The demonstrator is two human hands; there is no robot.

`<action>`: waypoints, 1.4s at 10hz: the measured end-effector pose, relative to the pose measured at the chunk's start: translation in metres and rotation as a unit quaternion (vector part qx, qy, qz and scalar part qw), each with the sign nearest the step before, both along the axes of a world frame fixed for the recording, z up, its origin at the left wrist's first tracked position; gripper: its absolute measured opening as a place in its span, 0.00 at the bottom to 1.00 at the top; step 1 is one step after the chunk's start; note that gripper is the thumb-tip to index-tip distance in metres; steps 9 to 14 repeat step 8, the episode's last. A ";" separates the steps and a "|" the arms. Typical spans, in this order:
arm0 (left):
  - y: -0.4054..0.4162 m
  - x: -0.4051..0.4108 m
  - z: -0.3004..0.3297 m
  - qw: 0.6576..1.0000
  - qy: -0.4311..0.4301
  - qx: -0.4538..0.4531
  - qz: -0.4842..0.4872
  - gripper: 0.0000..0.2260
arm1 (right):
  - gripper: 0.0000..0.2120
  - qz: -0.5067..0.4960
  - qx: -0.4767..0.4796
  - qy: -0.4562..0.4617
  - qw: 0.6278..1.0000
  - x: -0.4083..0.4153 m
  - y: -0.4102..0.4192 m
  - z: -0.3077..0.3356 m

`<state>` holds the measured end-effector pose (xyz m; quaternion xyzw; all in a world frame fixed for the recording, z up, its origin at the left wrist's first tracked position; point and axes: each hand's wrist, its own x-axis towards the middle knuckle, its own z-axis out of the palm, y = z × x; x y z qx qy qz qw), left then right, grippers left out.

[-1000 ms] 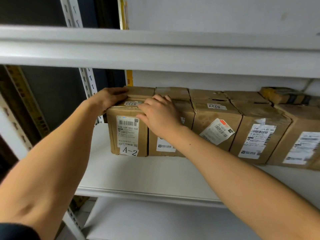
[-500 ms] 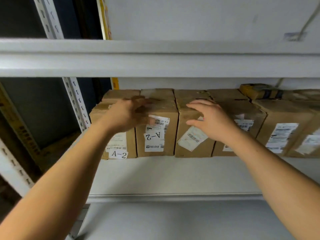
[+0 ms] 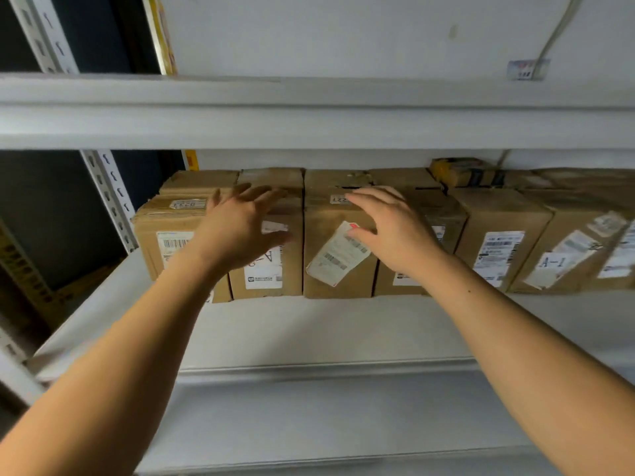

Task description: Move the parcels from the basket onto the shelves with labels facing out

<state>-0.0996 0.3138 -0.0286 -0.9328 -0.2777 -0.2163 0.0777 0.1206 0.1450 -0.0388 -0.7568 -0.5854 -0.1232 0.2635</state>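
A row of brown cardboard parcels stands on the white shelf [image 3: 309, 324], white labels facing out. My left hand [image 3: 240, 228] hovers with fingers spread in front of the second parcel from the left [image 3: 292, 269], partly hiding its label. My right hand [image 3: 395, 231] is open, fingers straight, over the top front edge of the third parcel [image 3: 330, 280], whose label is peeling and tilted. Neither hand grips anything. The leftmost parcel [image 3: 161, 235] stands at the shelf's left end. The basket is out of view.
A white shelf beam [image 3: 309, 125] runs overhead, close above the parcels. A perforated upright post [image 3: 110, 201] stands left of the row. More parcels [image 3: 498, 249] continue to the right, one marked A-1 [image 3: 563, 266]. A small yellow-and-black box [image 3: 460, 171] lies on top behind them.
Both hands have left the leftmost parcels and shifted right. They have opened and drawn back a little from the box fronts. The view has tilted up and right.
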 end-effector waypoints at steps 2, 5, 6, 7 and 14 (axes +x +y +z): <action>-0.078 0.068 -0.015 0.998 -0.030 0.044 -0.024 0.27 | 0.29 -0.090 -0.033 -0.039 0.995 0.084 -0.081 0.001; -0.109 0.104 -0.020 0.993 -0.084 0.021 0.080 0.24 | 0.14 -0.066 -0.005 0.021 0.998 0.132 -0.110 -0.002; -0.121 0.108 -0.012 0.993 -0.021 -0.011 0.119 0.31 | 0.20 -0.026 -0.030 0.029 0.999 0.136 -0.120 0.003; -0.145 0.109 -0.006 0.994 -0.029 -0.011 0.106 0.29 | 0.26 -0.004 -0.037 0.028 0.999 0.131 -0.148 0.009; -0.173 0.108 -0.004 0.994 -0.099 0.002 0.055 0.24 | 0.24 0.004 -0.006 0.044 0.999 0.129 -0.182 0.012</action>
